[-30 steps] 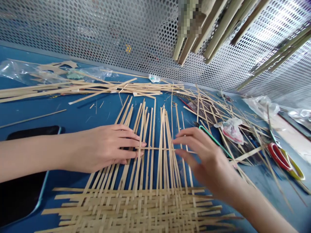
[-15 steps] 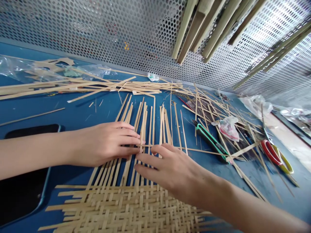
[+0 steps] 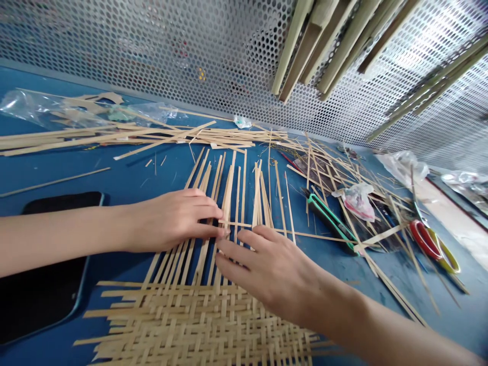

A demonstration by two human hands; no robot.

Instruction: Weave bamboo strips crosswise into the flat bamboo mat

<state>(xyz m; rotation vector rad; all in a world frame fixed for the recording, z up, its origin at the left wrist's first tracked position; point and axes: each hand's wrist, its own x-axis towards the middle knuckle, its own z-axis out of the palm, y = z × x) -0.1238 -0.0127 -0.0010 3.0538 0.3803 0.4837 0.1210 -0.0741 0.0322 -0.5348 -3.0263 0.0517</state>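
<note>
Bright glare on upper-right mesh [image 3: 444,35]

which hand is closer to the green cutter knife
Right. The right hand is a little left of the green cutter knife; the left hand is farther left, at the long strips.

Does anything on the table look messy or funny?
Yes, the right side looks messy. Loose strips lie crisscrossed at all angles, with crumpled plastic among them. That looks untidy next to the woven mat, where the strips cross in a close pattern.
</note>
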